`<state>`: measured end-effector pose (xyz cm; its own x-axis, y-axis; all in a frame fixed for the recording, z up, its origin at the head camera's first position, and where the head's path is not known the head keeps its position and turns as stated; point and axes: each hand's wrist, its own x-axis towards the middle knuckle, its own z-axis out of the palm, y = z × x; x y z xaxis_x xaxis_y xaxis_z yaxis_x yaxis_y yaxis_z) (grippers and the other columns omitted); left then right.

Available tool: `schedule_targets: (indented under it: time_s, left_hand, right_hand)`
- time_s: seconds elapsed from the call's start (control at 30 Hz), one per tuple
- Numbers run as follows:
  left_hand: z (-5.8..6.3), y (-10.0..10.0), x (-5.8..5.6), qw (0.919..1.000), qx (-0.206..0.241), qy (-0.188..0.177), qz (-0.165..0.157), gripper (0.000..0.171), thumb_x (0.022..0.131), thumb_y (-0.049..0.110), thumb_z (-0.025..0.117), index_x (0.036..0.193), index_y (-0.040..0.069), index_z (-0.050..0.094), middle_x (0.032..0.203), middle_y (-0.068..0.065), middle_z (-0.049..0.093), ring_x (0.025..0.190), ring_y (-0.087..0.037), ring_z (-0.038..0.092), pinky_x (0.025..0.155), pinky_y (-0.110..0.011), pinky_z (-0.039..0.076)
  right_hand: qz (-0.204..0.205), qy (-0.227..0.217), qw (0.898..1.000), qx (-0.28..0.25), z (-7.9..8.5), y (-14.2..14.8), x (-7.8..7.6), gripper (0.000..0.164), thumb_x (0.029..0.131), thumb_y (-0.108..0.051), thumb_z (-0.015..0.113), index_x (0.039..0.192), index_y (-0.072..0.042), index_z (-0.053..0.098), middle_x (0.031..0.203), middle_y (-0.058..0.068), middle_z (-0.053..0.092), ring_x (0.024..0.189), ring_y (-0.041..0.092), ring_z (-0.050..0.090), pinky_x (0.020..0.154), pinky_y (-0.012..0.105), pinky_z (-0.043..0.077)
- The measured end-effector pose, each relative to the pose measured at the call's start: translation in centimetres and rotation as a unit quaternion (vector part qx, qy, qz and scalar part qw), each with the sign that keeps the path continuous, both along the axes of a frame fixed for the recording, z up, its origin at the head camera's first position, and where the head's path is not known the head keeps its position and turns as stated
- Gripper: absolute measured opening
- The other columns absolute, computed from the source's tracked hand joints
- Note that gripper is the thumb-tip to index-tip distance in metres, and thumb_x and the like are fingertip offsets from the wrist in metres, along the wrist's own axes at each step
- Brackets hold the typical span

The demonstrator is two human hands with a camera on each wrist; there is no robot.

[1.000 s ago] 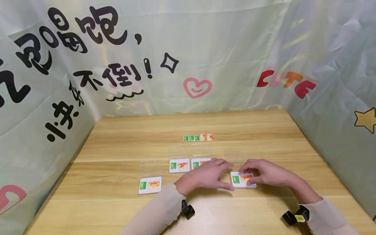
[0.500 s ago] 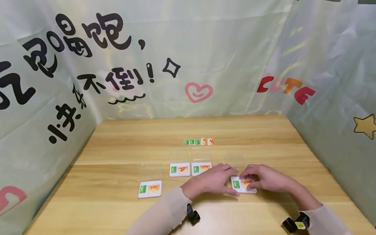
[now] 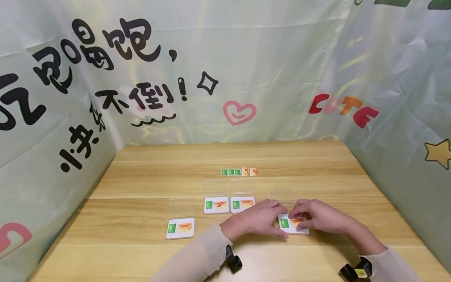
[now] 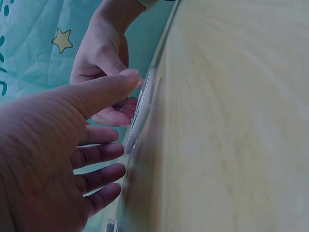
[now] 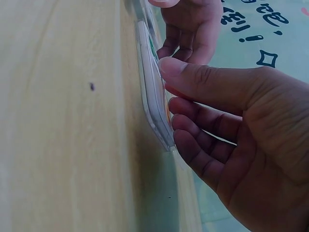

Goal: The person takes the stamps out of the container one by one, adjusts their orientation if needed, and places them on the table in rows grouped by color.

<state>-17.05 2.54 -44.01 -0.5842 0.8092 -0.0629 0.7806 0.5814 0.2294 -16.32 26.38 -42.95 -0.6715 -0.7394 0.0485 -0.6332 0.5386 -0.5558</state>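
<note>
Four-cornered and white, a flat plastic case (image 3: pixel 284 230) lies under both hands, with a small green picture card (image 3: pixel 284 223) on its left part. Beside that is an orange picture card (image 3: pixel 296 221), partly hidden by my right hand (image 3: pixel 322 216). The right thumb and curled fingers pinch at this card, low against the case's face; the right wrist view shows a sliver of orange at the fingertips. My left hand (image 3: pixel 258 220) lies at the case's left side, thumb stretched and fingers loosely extended, gripping nothing. In the left wrist view, its thumb (image 4: pixel 126 77) is close to the case's edge.
Similar cases with green and orange pictures lie left: one far left (image 3: pixel 180 228), one middle (image 3: pixel 216 205), one partly behind the left hand (image 3: pixel 242 204). Clear lids spread behind them. A row of small green and orange cards (image 3: pixel 239 172) lies farther back. Printed curtains (image 3: pixel 282 66) enclose the table.
The left hand has shifted slightly right, nearer the case. The right hand stays on the orange card. The head view has tilted up a little, so everything appears lower.
</note>
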Motion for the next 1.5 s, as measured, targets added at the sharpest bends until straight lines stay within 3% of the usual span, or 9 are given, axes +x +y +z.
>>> schedule_targets:
  time_s: [0.27, 0.53, 0.93, 1.07, 1.23, 1.5]
  left_hand:
    - [-0.48, 0.05, 0.09, 0.9999, 0.0, 0.015, 0.002, 0.073, 0.085, 0.065, 0.061, 0.14, 0.02, 0.052, 0.134, 0.008, 0.051, 0.121, -0.007, 0.046, 0.104, -0.021, 0.033]
    - [-0.66, 0.13, -0.11, 0.9991, -0.004, 0.043, -0.004, 0.072, 0.085, 0.065, 0.062, 0.139, 0.019, 0.054, 0.133, 0.008, 0.053, 0.12, -0.007, 0.047, 0.103, -0.02, 0.033]
    - [-0.74, 0.19, -0.21, 0.998, -0.006, 0.062, -0.009, 0.069, 0.087, 0.062, 0.061, 0.14, 0.019, 0.054, 0.133, 0.007, 0.054, 0.118, -0.008, 0.048, 0.103, -0.02, 0.033]
    - [-0.72, 0.17, -0.18, 0.9982, -0.005, 0.06, -0.007, 0.069, 0.087, 0.062, 0.061, 0.14, 0.018, 0.055, 0.132, 0.006, 0.054, 0.116, -0.008, 0.049, 0.101, -0.019, 0.034]
    - [-0.64, 0.07, -0.2, 0.9985, -0.002, 0.054, -0.004, 0.069, 0.086, 0.062, 0.062, 0.139, 0.018, 0.055, 0.131, 0.006, 0.054, 0.115, -0.008, 0.049, 0.099, -0.018, 0.035]
    - [-0.62, 0.16, -0.4, 0.9993, 0.0, 0.037, -0.001, 0.07, 0.086, 0.062, 0.062, 0.14, 0.018, 0.054, 0.132, 0.006, 0.054, 0.117, -0.008, 0.048, 0.1, -0.018, 0.034]
  right_hand:
    - [-0.008, -0.011, 1.0, 0.002, -0.17, -0.14, 0.02, 0.022, 0.086, -0.028, 0.075, 0.107, -0.02, 0.072, 0.101, -0.012, 0.061, 0.086, 0.005, 0.055, 0.074, 0.027, 0.048]
    - [-0.012, -0.001, 1.0, -0.003, -0.18, -0.2, 0.0, 0.018, 0.088, -0.024, 0.074, 0.104, -0.02, 0.07, 0.098, -0.012, 0.061, 0.082, 0.004, 0.053, 0.071, 0.026, 0.047]
    - [-0.036, -0.025, 0.999, 0.01, -0.03, -0.41, -0.05, 0.014, 0.088, -0.026, 0.074, 0.1, -0.022, 0.068, 0.098, -0.014, 0.06, 0.087, 0.005, 0.056, 0.075, 0.029, 0.049]
    - [-0.04, -0.027, 0.999, 0.013, 0.05, -0.43, -0.03, 0.014, 0.087, -0.02, 0.074, 0.1, -0.021, 0.069, 0.098, -0.014, 0.061, 0.087, 0.005, 0.056, 0.075, 0.029, 0.049]
    - [-0.036, 0.001, 0.999, 0.024, 0.21, -0.39, -0.07, 0.019, 0.086, -0.012, 0.074, 0.103, -0.019, 0.071, 0.1, -0.013, 0.062, 0.09, 0.005, 0.058, 0.077, 0.031, 0.051]
    - [-0.04, 0.022, 0.998, 0.038, 0.45, -0.43, -0.09, 0.02, 0.085, -0.008, 0.074, 0.101, -0.019, 0.072, 0.098, -0.014, 0.062, 0.088, 0.004, 0.057, 0.076, 0.031, 0.05]
